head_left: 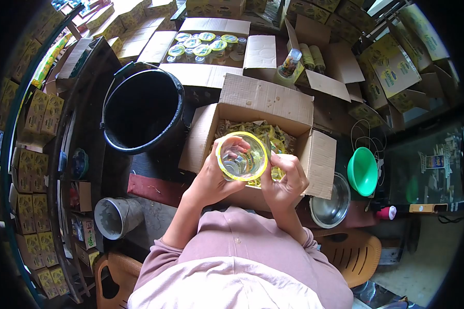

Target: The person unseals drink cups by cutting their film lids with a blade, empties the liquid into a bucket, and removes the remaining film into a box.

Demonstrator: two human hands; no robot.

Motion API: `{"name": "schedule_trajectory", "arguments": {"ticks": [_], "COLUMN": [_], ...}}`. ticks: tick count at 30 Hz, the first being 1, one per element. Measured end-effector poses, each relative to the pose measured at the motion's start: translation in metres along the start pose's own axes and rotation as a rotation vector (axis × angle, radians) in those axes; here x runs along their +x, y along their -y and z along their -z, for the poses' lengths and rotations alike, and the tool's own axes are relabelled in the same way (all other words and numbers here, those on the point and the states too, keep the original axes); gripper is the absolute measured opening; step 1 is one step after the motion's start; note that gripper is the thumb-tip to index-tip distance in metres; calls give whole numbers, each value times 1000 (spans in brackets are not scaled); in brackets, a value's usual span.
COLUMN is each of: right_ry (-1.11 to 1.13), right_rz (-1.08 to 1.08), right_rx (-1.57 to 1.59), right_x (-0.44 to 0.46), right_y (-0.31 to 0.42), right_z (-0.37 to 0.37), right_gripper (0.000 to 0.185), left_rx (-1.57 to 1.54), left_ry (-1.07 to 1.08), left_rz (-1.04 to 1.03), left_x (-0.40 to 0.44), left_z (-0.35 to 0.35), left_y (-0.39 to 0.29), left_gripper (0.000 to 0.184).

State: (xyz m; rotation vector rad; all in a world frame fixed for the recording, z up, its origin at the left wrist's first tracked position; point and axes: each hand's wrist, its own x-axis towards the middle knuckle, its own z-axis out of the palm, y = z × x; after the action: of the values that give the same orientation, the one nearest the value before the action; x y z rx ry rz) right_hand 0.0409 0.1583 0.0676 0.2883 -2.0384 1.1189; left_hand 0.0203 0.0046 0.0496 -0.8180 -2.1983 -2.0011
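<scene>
A clear round container [237, 164] with a yellow rim is tilted so that its open top or clear lid faces me. My left hand [211, 175] is wrapped round its left side. At the container's right edge, my right hand [285, 180] pinches a small dark, thin object [268, 147], perhaps a blade. Both hands are above an open cardboard box [265, 98], which holds many yellow-green strips or wrappers [281, 138]. My right hand's fingertips are close to the yellow rim; whether they touch it is unclear.
A black bucket [143, 110] and a grey bucket [119, 217] stand left. Behind is a box of yellow-lidded containers [202, 50]. A jar [290, 66] stands near another open box [335, 72]. At right are a green bowl [362, 172] and a metal bowl [331, 202].
</scene>
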Motion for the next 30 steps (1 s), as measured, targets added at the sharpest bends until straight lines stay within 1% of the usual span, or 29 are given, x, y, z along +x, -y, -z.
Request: {"name": "schedule_trajectory", "arguments": {"ticks": [5, 8, 15, 24, 27, 30], "right_ry": [32, 16, 0, 36, 61, 92], "right_rz": [7, -63, -32, 32, 29, 16], "right_rx": [80, 130, 79, -10, -1, 2], "right_x": [1, 4, -4, -5, -1, 1], "right_y": [-10, -9, -8, -9, -9, -10], "right_z": [0, 0, 9, 6, 6, 7], "right_gripper": [18, 19, 18, 22, 22, 21], "left_rx": [-31, -82, -118, 48, 38, 4], "left_ry": [63, 58, 20, 101, 97, 141], "left_rz": [16, 31, 42, 31, 21, 24], "left_x": [-1, -1, 0, 2, 2, 0], "left_z": [1, 0, 1, 4, 5, 4], "left_y": [-2, 0, 2, -9, -10, -6], "left_gripper": [68, 68, 69, 64, 65, 64]}}
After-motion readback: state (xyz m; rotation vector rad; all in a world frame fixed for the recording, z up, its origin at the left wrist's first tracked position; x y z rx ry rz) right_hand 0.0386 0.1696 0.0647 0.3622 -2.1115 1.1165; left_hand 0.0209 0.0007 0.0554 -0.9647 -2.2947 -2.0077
